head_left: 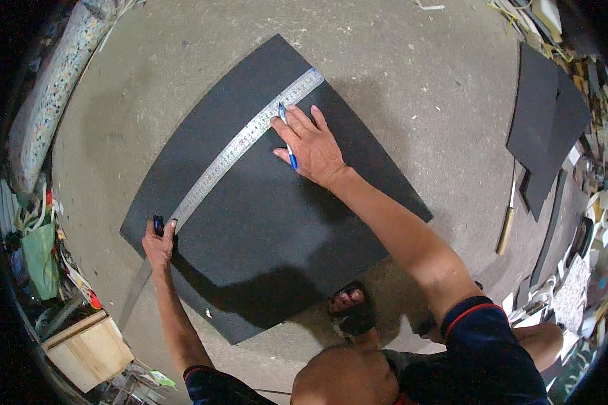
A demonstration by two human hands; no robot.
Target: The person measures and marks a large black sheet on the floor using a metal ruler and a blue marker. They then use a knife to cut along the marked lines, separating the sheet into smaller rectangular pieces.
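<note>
A large dark grey sheet [250, 223], foam-like, lies flat on the floor in front of me. Across it runs a long metal ruler [230, 152], slanting from the upper right edge to beyond the lower left edge. My left hand [159, 250] is closed near the sheet's left corner, its thumb on the ruler. A small dark blue object [158, 225] sits in its fingers; its kind is unclear. My right hand [314, 148] lies with fingers spread beside the ruler's upper part. It keeps a blue and white pen [290, 145] between thumb and fingers, one end over the ruler.
Dark offcuts [540, 115] and a wooden-handled tool [505, 229] lie to the right, near piled scraps. A speckled foam roll [54, 94], a green bag [40, 260] and a wooden box [88, 351] line the left. My sandalled foot [350, 304] is near the sheet's lower edge.
</note>
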